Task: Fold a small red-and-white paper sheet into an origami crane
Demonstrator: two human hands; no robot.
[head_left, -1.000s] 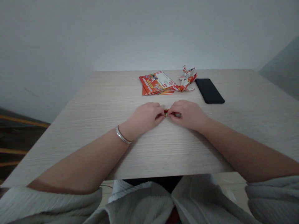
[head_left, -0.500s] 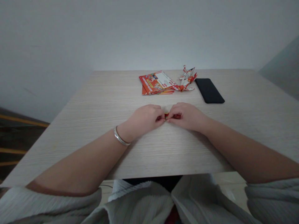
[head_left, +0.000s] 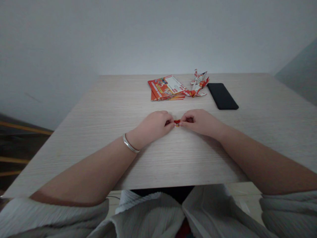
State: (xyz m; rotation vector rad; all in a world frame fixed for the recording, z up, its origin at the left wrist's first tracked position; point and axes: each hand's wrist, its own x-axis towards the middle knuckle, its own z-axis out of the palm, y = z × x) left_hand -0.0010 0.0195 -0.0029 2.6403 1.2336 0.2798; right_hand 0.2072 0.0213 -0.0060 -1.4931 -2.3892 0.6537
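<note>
Between my fingertips, low over the middle of the table, is a small folded piece of red printed paper (head_left: 177, 123). My left hand (head_left: 157, 125) pinches its left end, thumb against fingers. The right end is pinched by my right hand (head_left: 198, 122), with the thumb below and the fingers curled above. Most of the paper is hidden behind the fingers, so I cannot make out its full shape. A silver bangle (head_left: 130, 144) sits on my left wrist.
Beyond my hands lies a stack of red and white printed leaflets (head_left: 167, 88). Folded paper cranes (head_left: 198, 84) stand just right of it, and a black phone (head_left: 222, 96) lies farther right. The pale wooden table (head_left: 158, 168) meets a wall at the back.
My right hand's fingertips have shifted slightly to the right, away from the left ones. More of the red paper shows between the hands.
</note>
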